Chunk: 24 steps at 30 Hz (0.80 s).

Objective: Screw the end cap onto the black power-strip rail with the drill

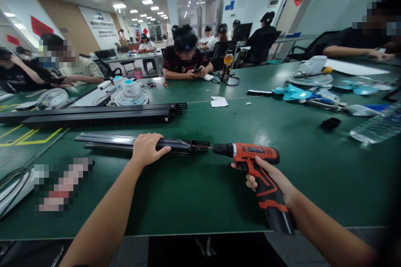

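My right hand (275,177) is wrapped round the handle of an orange-and-black cordless drill (258,152), its index finger by the trigger. The drill lies level, chuck to the left, its bit at the slotted end of a long black housing (109,139). Whether the bit touches a screw there is too small to tell. Over the top of this housing, near its right part, my left hand (148,149) is closed, thumb along the near side. The housing lies flat on the green table (188,200).
More long black housings (103,117) lie behind. White fan parts (130,91) stand beyond them. Right of centre are blue fan blades (293,91), a black cap (330,123) and a clear plastic bottle (376,123). A drink bottle (227,66) stands near a person across the table.
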Each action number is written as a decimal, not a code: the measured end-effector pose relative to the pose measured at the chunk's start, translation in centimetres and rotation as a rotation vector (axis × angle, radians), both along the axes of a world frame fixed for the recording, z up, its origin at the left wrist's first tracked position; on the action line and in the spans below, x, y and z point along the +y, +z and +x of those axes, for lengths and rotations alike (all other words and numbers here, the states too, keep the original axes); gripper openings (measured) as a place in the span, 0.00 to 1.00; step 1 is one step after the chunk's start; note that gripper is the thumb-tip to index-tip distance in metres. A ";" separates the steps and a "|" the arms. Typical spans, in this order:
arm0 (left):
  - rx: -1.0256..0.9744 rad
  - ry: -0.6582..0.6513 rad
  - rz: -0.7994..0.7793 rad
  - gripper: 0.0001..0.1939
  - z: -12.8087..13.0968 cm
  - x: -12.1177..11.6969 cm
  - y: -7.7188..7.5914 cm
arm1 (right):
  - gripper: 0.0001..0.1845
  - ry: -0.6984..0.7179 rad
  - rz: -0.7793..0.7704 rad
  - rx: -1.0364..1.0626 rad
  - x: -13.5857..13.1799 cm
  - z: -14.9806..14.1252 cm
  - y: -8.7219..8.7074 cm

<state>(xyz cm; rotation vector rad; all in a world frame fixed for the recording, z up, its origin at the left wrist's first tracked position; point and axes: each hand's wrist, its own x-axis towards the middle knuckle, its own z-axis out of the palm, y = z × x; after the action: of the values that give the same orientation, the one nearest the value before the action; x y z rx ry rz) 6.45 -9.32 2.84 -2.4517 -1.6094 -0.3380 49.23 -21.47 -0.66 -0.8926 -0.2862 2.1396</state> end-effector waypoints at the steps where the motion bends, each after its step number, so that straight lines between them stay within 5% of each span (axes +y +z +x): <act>1: -0.003 0.000 0.001 0.31 0.0 0.0 0.0 | 0.27 0.000 0.000 -0.010 0.0 0.0 0.0; 24: 0.001 -0.013 0.027 0.34 -0.3 0.2 -0.1 | 0.25 -0.062 -0.019 -0.162 0.1 -1.2 1.5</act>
<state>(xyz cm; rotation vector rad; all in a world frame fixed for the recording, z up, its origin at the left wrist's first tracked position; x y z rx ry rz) 6.17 -9.13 2.72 -2.4434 -1.5784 -0.3574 48.07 -21.39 0.89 -1.0748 -0.3158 2.0196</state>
